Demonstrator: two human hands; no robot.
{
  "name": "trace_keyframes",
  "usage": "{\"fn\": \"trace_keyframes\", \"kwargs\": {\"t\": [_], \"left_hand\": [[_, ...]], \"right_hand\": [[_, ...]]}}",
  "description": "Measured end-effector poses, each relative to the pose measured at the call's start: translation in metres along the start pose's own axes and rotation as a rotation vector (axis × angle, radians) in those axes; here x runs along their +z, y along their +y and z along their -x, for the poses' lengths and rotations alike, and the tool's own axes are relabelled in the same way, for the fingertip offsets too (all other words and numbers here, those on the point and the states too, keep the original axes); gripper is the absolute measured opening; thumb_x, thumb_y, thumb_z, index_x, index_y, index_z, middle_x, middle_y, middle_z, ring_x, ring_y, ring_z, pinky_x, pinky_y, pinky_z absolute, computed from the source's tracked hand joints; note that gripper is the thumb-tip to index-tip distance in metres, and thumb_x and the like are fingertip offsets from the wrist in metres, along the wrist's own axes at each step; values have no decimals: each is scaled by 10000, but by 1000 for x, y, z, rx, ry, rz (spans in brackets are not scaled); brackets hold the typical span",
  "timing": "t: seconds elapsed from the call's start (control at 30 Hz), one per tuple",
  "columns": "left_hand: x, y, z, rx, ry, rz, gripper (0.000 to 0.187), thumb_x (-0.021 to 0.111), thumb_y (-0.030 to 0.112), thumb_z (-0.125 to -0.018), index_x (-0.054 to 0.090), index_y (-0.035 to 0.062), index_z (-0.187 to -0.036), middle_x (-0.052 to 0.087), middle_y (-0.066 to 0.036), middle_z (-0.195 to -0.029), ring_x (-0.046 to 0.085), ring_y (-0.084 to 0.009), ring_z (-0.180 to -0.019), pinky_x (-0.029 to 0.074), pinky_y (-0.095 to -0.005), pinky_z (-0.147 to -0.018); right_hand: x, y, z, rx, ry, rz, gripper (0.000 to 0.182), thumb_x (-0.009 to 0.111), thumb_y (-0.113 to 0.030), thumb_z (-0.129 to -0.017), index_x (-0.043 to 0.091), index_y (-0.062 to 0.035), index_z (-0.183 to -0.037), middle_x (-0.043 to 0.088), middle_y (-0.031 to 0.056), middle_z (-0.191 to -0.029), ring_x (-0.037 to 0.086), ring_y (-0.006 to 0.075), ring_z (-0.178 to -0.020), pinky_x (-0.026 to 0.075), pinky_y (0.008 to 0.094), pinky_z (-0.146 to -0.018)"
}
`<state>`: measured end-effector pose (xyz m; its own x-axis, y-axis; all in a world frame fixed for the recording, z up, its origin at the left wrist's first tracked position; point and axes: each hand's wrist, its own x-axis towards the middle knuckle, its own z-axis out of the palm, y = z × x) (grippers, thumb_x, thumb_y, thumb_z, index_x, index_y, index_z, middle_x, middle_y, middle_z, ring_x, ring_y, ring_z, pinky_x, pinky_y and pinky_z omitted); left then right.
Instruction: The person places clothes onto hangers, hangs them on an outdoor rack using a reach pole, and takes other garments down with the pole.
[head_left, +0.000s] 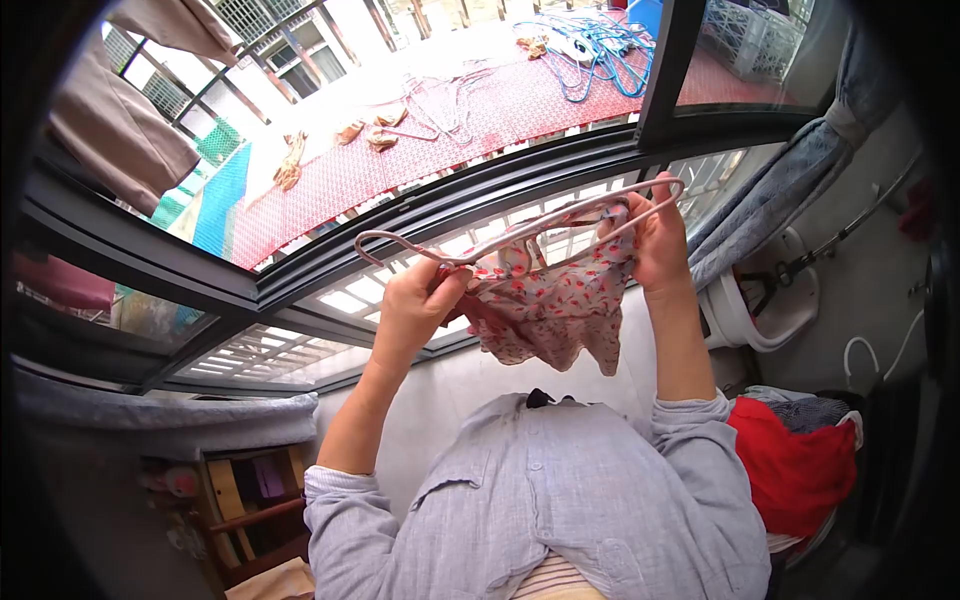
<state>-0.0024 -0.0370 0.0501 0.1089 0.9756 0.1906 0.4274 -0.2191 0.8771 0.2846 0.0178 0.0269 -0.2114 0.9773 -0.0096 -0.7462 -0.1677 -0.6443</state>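
Note:
Up in front of the window I hold a pale pink clothes hanger (510,236) together with a small garment (560,300) printed with red flowers. The garment hangs below the hanger, its wavy hem pointing down. My left hand (415,303) is closed, thumb pressed against the garment's left edge, just under the hanger's bar. At the other side, my right hand (660,242) is closed around the garment's right edge, fingers up against the hanger's end. Parts of both hands' fingers are hidden behind the cloth. Near the hanger's middle, strap-like parts of the garment show.
Behind the hanger runs a dark window frame (450,213). Outside, a red mesh ledge (330,185) carries a tangle of blue hangers (600,55). Beige trousers (120,120) hang at upper left. A grey curtain (790,180) and a pile with red cloth (790,465) are on the right.

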Motion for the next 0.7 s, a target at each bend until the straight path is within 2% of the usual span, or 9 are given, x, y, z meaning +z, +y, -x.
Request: {"fn": "trace_keyframes", "kwargs": {"t": [0.1, 0.2, 0.23, 0.37, 0.4, 0.5, 0.6, 0.63, 0.7], "left_hand": [[3, -4, 4, 110, 13, -195, 149, 594, 116, -838, 583, 14, -945, 540, -21, -610, 476, -51, -534, 380, -207, -484], [4, -5, 4, 238, 75, -340, 150, 592, 127, -842, 583, 20, -948, 549, -31, -617, 489, -60, -531, 387, -212, -488], [3, -6, 4, 208, 53, -345, 157, 594, 127, -841, 577, 23, -958, 561, -30, -632, 497, -59, -542, 392, -212, -493], [0, -16, 3, -65, -38, -115, 195, 601, 195, -831, 562, 60, -966, 607, -57, -712, 568, -117, -623, 443, -258, -564], [0, -20, 3, -170, -59, 5, 208, 603, 229, -827, 561, 75, -961, 618, -71, -736, 596, -147, -653, 464, -282, -595], [2, -20, 5, -99, -63, 82, 242, 660, 190, -783, 546, 39, -934, 600, -42, -720, 549, -95, -657, 455, -243, -601], [2, -25, 6, -103, -71, 33, 222, 683, 186, -758, 562, 5, -803, 566, -43, -705, 521, -90, -641, 438, -239, -578], [1, -24, 5, -129, -74, 50, 224, 684, 186, -758, 564, -1, -776, 555, -41, -699, 513, -90, -635, 432, -238, -568], [0, -26, 3, -86, -61, 43, 232, 680, 182, -769, 567, -15, -719, 521, -22, -685, 485, -79, -620, 403, -224, -529]], "right_hand": [[3, -6, 3, -11, 57, 45, 682, 461, -641, -800, 600, 19, -900, 606, 88, -696, 575, 200, -581, 484, 293, -557], [-11, -16, -1, 101, -127, -36, 627, 547, -572, -791, 587, 31, -960, 629, 116, -759, 623, 190, -680, 522, 299, -625], [-13, -12, -2, 9, -112, -47, 449, 565, -375, -827, 577, 50, -972, 630, 132, -780, 629, 220, -709, 527, 328, -648], [-4, -11, 10, 139, -131, 217, 394, 513, -119, -735, 510, 105, -1059, 626, 167, -847, 626, 239, -702, 525, 342, -671], [2, -14, 14, 160, -126, 228, 388, 498, -125, -752, 507, 100, -1067, 628, 164, -840, 628, 245, -712, 526, 344, -676], [-1, -18, 18, 180, -145, 229, 402, 422, -195, -840, 483, 95, -1112, 628, 169, -890, 629, 252, -771, 514, 354, -730], [-11, -14, 15, 148, -152, -153, 482, 409, -331, -895, 475, 89, -1122, 612, 182, -963, 619, 252, -830, 497, 352, -769], [1, -17, 20, 229, -65, -87, 601, 413, -487, -881, 489, 72, -1088, 605, 206, -959, 636, 275, -778, 519, 425, -726], [-1, -23, 24, 220, -200, 96, 707, 396, -577, -851, 471, 76, -1112, 603, 210, -962, 633, 281, -799, 518, 431, -727]]}}
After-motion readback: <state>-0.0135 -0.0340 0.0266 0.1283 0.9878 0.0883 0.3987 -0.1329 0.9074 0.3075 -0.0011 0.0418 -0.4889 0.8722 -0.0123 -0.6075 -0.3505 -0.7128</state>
